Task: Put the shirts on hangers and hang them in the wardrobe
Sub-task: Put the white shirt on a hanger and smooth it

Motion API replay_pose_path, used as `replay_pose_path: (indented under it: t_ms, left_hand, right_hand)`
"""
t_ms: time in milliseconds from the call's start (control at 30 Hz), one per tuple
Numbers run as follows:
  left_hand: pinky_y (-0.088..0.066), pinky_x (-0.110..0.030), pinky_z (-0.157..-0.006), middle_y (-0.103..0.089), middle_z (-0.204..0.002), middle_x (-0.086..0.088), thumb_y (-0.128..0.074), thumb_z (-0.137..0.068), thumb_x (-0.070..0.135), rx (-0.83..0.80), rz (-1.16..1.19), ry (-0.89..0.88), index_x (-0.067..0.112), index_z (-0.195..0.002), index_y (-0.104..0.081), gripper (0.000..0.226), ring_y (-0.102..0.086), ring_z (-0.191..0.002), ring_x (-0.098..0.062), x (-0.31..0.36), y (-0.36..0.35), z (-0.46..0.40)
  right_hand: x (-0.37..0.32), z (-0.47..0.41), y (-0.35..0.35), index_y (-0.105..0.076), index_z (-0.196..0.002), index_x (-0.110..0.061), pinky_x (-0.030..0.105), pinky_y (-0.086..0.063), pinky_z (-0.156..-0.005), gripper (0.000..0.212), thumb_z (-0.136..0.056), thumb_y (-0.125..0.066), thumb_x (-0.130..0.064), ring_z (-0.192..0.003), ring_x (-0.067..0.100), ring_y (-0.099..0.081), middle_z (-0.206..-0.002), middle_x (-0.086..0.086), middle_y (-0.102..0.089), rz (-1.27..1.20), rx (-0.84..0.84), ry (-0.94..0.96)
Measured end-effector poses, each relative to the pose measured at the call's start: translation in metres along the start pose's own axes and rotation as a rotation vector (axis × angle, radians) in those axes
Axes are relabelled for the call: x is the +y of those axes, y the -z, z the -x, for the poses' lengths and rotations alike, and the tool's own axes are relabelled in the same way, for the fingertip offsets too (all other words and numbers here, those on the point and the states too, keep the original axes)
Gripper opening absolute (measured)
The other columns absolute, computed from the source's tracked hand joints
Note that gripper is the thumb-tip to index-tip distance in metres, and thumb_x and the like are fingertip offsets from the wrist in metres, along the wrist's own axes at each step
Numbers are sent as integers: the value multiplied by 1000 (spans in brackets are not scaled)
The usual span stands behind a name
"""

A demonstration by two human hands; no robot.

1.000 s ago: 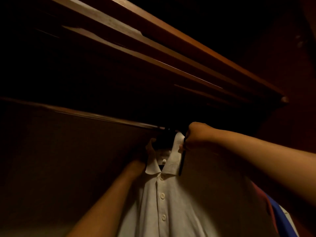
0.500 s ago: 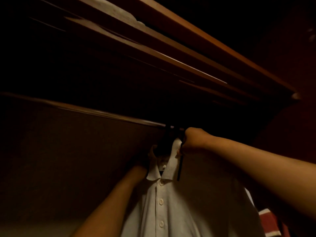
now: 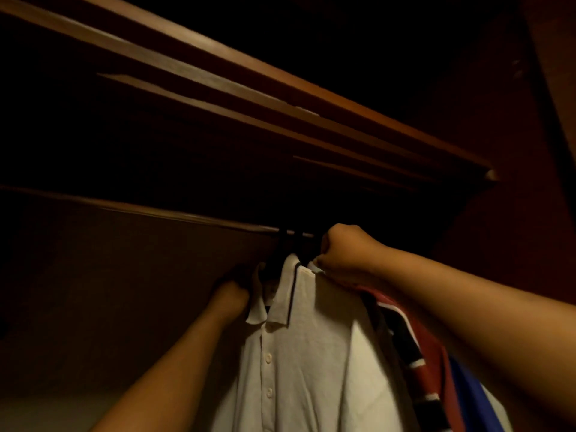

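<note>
A white polo shirt (image 3: 305,363) with a dark-edged collar hangs on a black hanger (image 3: 280,251), whose hook sits at the wardrobe rail (image 3: 174,215). My right hand (image 3: 346,251) is curled at the shirt's right shoulder, pinching the fabric by the collar. My left hand (image 3: 230,294) is in shadow at the shirt's left shoulder, fingers curled against the collar and hanger arm. Its exact grip is too dark to tell.
A red shirt (image 3: 417,350) with black and white stripes and a blue garment (image 3: 467,397) hang just right of the white one. Wooden wardrobe top edges (image 3: 249,88) run diagonally overhead. The wardrobe's dark inner wall (image 3: 109,291) fills the left.
The white shirt and both hands have shifted slightly left along the rail, uncovering more of the red striped shirt. My right hand stays at the shoulder by the collar.
</note>
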State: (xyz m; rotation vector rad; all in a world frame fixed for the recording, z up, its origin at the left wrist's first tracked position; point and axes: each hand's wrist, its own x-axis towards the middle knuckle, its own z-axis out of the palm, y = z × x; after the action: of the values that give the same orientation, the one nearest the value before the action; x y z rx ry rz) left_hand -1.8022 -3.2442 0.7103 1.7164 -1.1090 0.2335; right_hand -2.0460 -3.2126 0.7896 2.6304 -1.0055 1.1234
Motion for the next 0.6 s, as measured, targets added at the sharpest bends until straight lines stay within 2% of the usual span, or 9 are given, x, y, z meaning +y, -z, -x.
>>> replay_pose_path:
  t_ms: [100,233,333,467,600]
  left_hand:
    - [-43,-38,-95,-60,-121,-21,-43,-98,5,93,78,-72,-2,-117,-60,27,-56,-114,-36,20,10,18]
    - [-44,-36,-94,-62,-122,-17,-49,-99,14,185,44,-119,2,-123,-59,29,-57,-115,-32,55,27,65]
    - [-47,-33,-90,-66,-116,-13,-53,-97,20,251,-60,-144,9,-117,-63,25,-60,-110,-28,79,40,112]
    - [-47,-33,-91,-66,-116,-10,-52,-97,23,260,-190,-105,11,-117,-63,25,-60,-110,-25,101,58,182]
    - [-46,-31,-90,-66,-116,-7,-50,-98,27,227,-280,-23,14,-119,-62,27,-59,-110,-22,110,73,255]
  right_hand:
    - [16,11,11,-58,-73,-14,20,-37,-47,16,-89,-61,-17,-65,18,-54,-76,5,-59,-18,8,18]
    - [29,46,36,-67,-88,-7,26,-45,-59,17,-91,-60,-23,-77,22,-62,-87,8,-65,-60,9,89]
    - [44,73,54,-70,-89,-3,30,-49,-65,22,-92,-59,-22,-84,27,-64,-91,13,-68,-135,-13,149]
    - [60,113,58,-71,-89,-1,35,-52,-73,24,-92,-58,-22,-85,29,-64,-90,16,-69,-290,-70,208]
    - [59,159,32,-69,-83,-1,39,-54,-70,26,-92,-58,-23,-77,36,-64,-89,18,-69,-460,-160,236]
